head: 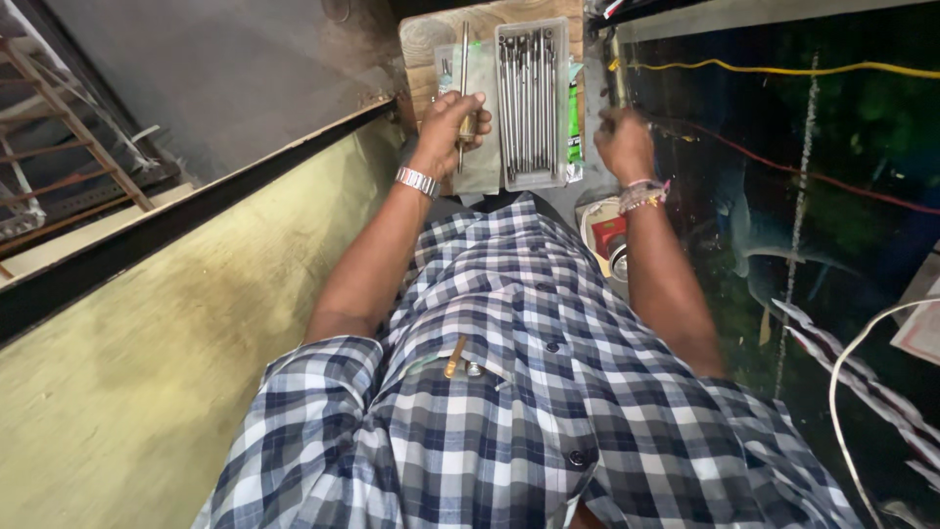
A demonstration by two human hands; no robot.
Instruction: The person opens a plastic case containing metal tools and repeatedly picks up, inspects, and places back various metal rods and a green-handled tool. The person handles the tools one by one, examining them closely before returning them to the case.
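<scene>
My left hand (pixel 448 125) is closed round a long thin metal rod (pixel 463 59) that points away from me over a wooden board (pixel 431 39). A metal watch band sits on that wrist. Just to the right lies a clear plastic case (pixel 532 98) filled with several long steel bits laid side by side. My right hand (pixel 622 142) hovers past the case's right edge, fingers curled, blurred; whether it holds anything I cannot tell. Thread bands circle its wrist. My checked shirt (pixel 529 392) fills the lower view, with pens in its chest pocket.
A green object (pixel 575 122) lies beside the case. A red and white item (pixel 609 240) sits under my right forearm. A yellowish wall (pixel 176 333) with a dark rail runs on the left. Yellow and red cables (pixel 783 71) cross a dark surface on the right.
</scene>
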